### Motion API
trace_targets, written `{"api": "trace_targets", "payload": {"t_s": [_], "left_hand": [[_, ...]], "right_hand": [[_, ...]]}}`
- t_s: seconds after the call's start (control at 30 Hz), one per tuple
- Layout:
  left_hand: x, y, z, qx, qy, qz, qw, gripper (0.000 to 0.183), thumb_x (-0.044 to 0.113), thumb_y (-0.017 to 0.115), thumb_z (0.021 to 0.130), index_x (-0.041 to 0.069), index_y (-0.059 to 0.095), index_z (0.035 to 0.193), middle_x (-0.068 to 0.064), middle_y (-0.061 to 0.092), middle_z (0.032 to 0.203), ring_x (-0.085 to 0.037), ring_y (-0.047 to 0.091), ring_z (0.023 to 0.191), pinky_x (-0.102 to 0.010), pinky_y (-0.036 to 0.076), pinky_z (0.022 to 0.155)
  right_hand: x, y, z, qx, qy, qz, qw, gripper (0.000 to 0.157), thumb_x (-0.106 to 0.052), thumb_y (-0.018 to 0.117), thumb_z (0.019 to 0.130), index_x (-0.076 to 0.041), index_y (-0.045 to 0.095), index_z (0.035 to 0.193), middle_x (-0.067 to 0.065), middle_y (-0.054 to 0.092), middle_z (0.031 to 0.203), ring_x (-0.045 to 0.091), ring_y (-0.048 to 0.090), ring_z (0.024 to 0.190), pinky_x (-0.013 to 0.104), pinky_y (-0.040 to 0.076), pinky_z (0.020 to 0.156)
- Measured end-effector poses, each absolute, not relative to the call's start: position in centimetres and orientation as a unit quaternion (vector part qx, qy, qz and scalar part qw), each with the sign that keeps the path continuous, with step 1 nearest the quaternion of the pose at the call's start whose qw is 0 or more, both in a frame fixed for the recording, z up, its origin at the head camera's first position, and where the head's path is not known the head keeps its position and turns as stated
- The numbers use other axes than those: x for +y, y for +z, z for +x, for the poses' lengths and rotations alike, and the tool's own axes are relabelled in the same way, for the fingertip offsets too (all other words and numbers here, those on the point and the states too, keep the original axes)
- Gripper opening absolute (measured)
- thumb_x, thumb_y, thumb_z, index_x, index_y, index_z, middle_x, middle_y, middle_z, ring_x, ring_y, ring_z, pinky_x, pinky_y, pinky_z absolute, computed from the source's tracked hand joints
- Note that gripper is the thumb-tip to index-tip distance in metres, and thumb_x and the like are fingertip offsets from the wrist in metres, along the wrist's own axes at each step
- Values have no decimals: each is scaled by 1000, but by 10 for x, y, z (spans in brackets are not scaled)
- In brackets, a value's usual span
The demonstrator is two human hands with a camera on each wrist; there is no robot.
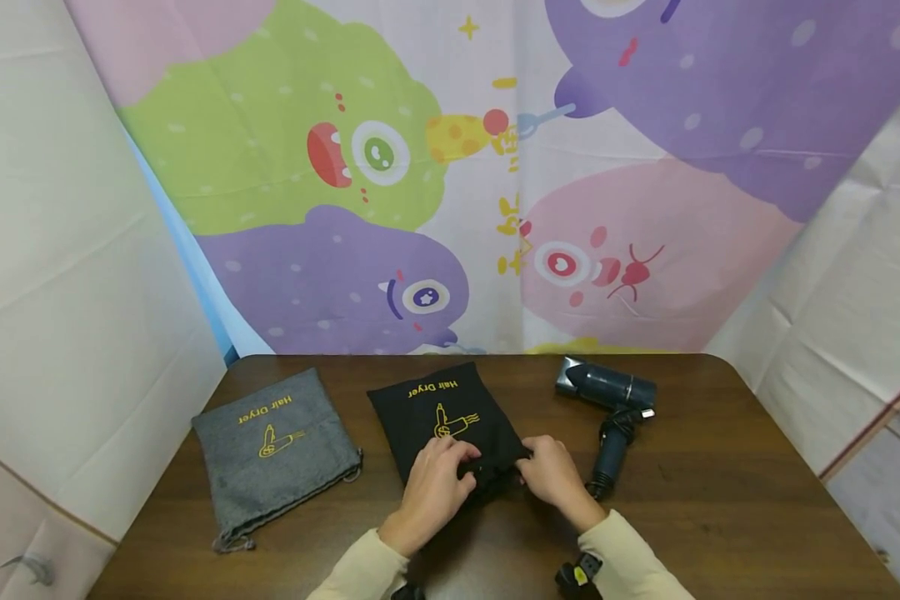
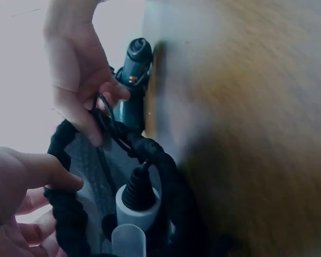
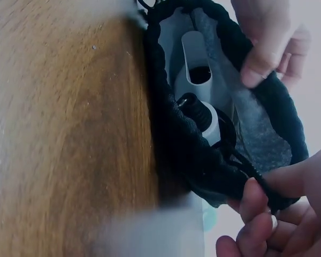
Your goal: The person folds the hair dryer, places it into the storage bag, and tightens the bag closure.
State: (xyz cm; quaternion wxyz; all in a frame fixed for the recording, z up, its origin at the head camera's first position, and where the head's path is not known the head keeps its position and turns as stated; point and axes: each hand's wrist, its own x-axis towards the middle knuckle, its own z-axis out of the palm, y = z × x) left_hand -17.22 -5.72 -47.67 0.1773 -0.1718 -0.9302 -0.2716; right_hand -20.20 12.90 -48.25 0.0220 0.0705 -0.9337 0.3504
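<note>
A black drawstring bag [image 1: 465,402] with yellow "Hair Dryer" lettering lies on the table, its gathered mouth facing me. My left hand [image 1: 435,479] grips the rim of the mouth, thumb on the inner side in the left wrist view. At the mouth's right corner, my right hand [image 1: 553,473] pinches the rim beside the drawstring [image 3: 241,160]. Both wrist views look into the open mouth and its grey lining. Inside are a white handle end with a black ribbed cord sleeve [image 3: 195,110] and a pale looped piece [image 3: 195,53]; the rest is hidden in the bag.
Left of the black bag lies a flat grey drawstring bag [image 1: 277,458] with the same print. A dark blue hair dryer [image 1: 607,387], its cord wrapped round the handle, lies to the right on the brown table [image 1: 720,500]. A cartoon-print curtain [image 1: 487,183] hangs behind.
</note>
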Motion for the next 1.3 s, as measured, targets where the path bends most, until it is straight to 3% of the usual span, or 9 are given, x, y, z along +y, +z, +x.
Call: {"api": "trace_targets", "payload": {"t_s": [0.17,0.3,0.53,0.67,0.77,0.93,1.13,1.3], "left_hand": [[-62,-479,-169,-936,-251,-165,184,23,9,75,69,16,71,90,3,62,82,-15,54,78,-34,45,73],[-67,-479,-164,-940,-246,-153,180,23,8,74,69,17,71,90,4,61,81,-15,53,77,-34,44,72],[-79,-479,-154,-944,-257,-125,166,21,7,73,69,17,70,88,4,60,80,-15,53,77,-34,44,71],[-86,-480,-150,-947,-254,-106,165,20,10,73,68,17,70,87,5,59,80,-15,54,78,-34,45,71],[-91,-480,-148,-950,-248,-88,167,19,12,75,68,17,69,85,4,59,79,-16,55,77,-35,44,70],[-100,-478,-146,-959,-227,-53,163,19,20,78,69,17,61,78,5,57,74,-17,55,72,-34,43,64],[-109,-476,-144,-968,-206,-10,144,30,36,79,74,21,53,67,6,56,60,-16,55,55,-31,37,49],[-113,-478,-144,-969,-207,-21,136,28,32,75,77,20,52,65,4,54,54,-18,52,48,-31,34,45]], "right_hand": [[133,-482,-203,-936,345,68,16,9,-2,65,79,-7,68,72,-2,58,57,11,47,54,26,38,55],[135,-483,-204,-941,331,61,-5,15,-7,67,81,-8,66,66,-3,50,59,13,43,58,26,35,56],[140,-486,-206,-932,357,57,-24,41,-9,65,83,-14,40,51,-7,31,51,10,31,49,23,26,51],[143,-487,-208,-914,402,48,-34,44,-8,65,83,-15,35,51,-8,28,50,8,27,47,21,22,49],[144,-487,-210,-901,430,32,-48,39,-9,65,83,-12,44,51,-7,32,50,9,30,47,22,23,48],[145,-485,-209,-890,453,14,-56,24,-10,68,83,-5,66,59,-4,57,54,11,36,51,23,27,49],[147,-484,-208,-881,467,27,-65,24,-14,70,82,-3,68,61,3,68,60,11,42,57,23,30,53],[149,-486,-211,-868,486,58,-81,27,-17,71,83,0,67,63,4,68,62,10,54,65,23,36,61]]}}
